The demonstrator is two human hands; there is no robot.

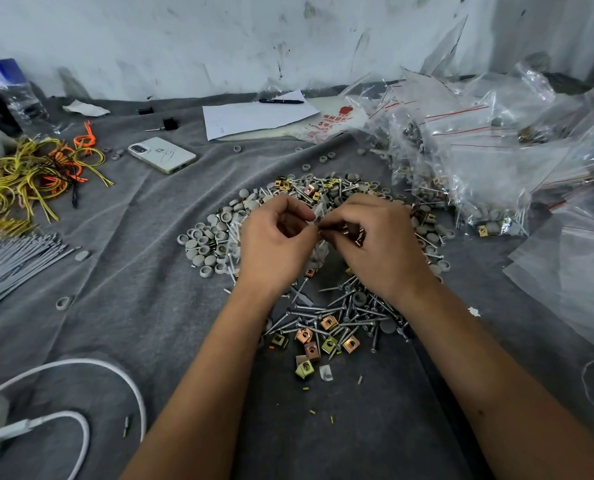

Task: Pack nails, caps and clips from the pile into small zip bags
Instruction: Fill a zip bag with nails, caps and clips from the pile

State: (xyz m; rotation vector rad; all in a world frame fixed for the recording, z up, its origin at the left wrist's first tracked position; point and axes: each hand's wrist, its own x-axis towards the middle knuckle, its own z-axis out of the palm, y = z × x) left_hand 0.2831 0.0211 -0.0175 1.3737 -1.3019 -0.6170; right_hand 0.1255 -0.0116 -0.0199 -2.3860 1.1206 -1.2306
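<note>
zip bag [318, 216] mostly hidden behind hands | bottle [8, 88] cut by left edge | contents unclear

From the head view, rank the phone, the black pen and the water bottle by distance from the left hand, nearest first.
Measured from the left hand:
1. Phone, on the cloth up and to its left.
2. Black pen, straight beyond it, lying on the white paper.
3. Water bottle, at the far left edge by the wall.

Shiny metal nails [326, 308] (matt cloth [150, 289])
</note>
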